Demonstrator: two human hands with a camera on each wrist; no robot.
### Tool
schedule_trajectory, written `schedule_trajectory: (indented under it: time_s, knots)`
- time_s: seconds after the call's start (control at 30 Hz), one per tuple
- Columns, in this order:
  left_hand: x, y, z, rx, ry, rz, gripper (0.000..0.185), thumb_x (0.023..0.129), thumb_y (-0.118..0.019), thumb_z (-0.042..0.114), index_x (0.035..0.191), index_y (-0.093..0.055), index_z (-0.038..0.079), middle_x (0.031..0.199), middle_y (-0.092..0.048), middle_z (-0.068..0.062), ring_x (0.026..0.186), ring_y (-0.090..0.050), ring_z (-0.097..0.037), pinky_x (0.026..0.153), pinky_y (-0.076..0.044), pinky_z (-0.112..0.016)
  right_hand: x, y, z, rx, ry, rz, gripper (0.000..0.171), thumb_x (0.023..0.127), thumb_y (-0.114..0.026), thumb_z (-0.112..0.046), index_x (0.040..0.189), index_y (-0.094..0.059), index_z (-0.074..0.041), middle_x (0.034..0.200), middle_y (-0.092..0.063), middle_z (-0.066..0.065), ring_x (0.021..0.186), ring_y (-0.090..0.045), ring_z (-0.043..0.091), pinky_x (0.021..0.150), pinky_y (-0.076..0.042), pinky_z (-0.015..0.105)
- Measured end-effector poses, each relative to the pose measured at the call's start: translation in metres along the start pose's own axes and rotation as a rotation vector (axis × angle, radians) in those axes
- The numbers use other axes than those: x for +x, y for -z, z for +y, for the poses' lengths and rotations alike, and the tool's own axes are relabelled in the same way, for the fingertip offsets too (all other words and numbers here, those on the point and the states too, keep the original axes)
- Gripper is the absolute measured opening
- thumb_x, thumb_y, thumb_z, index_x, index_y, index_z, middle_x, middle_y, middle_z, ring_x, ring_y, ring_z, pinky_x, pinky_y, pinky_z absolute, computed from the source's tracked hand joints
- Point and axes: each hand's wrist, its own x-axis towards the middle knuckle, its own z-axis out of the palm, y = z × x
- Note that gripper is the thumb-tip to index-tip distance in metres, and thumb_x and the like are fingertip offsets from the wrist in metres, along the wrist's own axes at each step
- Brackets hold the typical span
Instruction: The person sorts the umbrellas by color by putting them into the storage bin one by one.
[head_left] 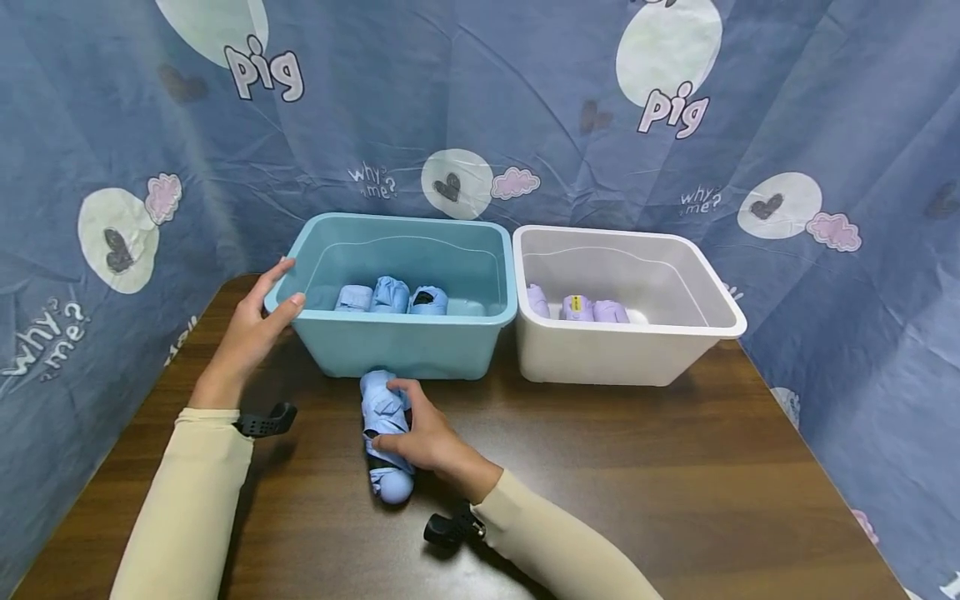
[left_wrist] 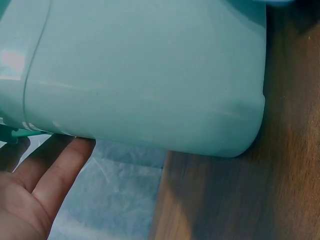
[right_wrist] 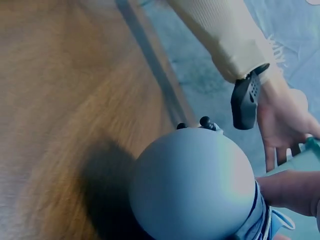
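Observation:
A light-blue folded umbrella (head_left: 386, 417) lies on the table just in front of the teal bin (head_left: 397, 346), its rounded end (right_wrist: 192, 182) towards me. My right hand (head_left: 427, 433) grips the umbrella from the right, thumb near its dark band and fingers higher up. With spread, fairly straight fingers, my left hand (head_left: 251, 329) rests on the bin's front left corner at the rim. In the left wrist view, its fingers (left_wrist: 65, 165) touch the bin's wall. Inside the bin stand several light-blue rolled umbrellas (head_left: 391, 296).
A white bin (head_left: 600, 358) stands right beside the teal one, holding purple rolled umbrellas (head_left: 577, 308). Behind both bins hangs a blue patterned cloth (head_left: 480, 100). The brown wooden table (head_left: 637, 467) stretches out in front.

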Motion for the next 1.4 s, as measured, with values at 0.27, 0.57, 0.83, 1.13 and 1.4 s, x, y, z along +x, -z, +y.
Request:
schedule_trajectory:
  time_s: [0.27,0.57,0.83,1.13,1.4]
  knots:
    - [0.001,0.000,-0.004,-0.028,0.009,-0.004,0.064,0.098,-0.053,0.038,0.154,-0.021,0.037,0.160,-0.014,-0.006,0.132,-0.035,-0.037,0.097,-0.037,-0.060,-0.013,0.014,-0.001,0.048,0.062,-0.086,0.067,0.079,-0.077,-0.008,0.136,-0.049,-0.031,0.111,-0.054,0.004,0.091,-0.053,0.017,0.069,-0.047,0.027]
    - [0.002,0.001,-0.001,-0.014,-0.010,0.007,0.063,0.097,-0.053,0.038,0.153,-0.023,0.036,0.159,-0.018,-0.010,0.129,-0.038,-0.037,0.074,-0.045,-0.011,-0.029,0.038,-0.015,0.031,0.145,-0.131,0.058,0.084,-0.074,-0.014,0.135,-0.054,-0.030,0.120,-0.055,0.002,0.094,-0.054,0.019,0.071,-0.049,0.027]
    - [0.001,-0.001,-0.006,-0.015,-0.047,-0.002,0.062,0.099,-0.052,0.034,0.154,-0.024,0.035,0.160,-0.017,-0.004,0.128,-0.038,-0.034,0.072,-0.045,-0.011,-0.056,0.071,-0.025,0.106,0.109,-0.160,0.057,0.087,-0.072,-0.015,0.137,-0.052,-0.031,0.114,-0.055,0.008,0.092,-0.059,0.019,0.068,-0.054,0.031]
    - [0.001,0.002,-0.008,0.003,-0.049,-0.006,0.062,0.099,-0.052,0.034,0.154,-0.023,0.035,0.161,-0.013,0.006,0.132,-0.035,-0.034,0.074,-0.046,-0.012,-0.080,0.113,-0.058,0.100,0.070,-0.222,0.059,0.089,-0.071,-0.020,0.139,-0.047,-0.039,0.115,-0.054,0.013,0.096,-0.064,0.022,0.074,-0.055,0.037]
    - [0.002,0.001,-0.008,-0.003,-0.038,-0.013,0.061,0.099,-0.051,0.035,0.154,-0.024,0.034,0.161,-0.011,0.008,0.131,-0.034,-0.033,0.073,-0.044,-0.011,-0.086,0.139,-0.088,0.026,0.114,-0.227,0.062,0.088,-0.072,-0.018,0.139,-0.045,-0.042,0.108,-0.057,0.012,0.089,-0.064,0.023,0.073,-0.054,0.036]
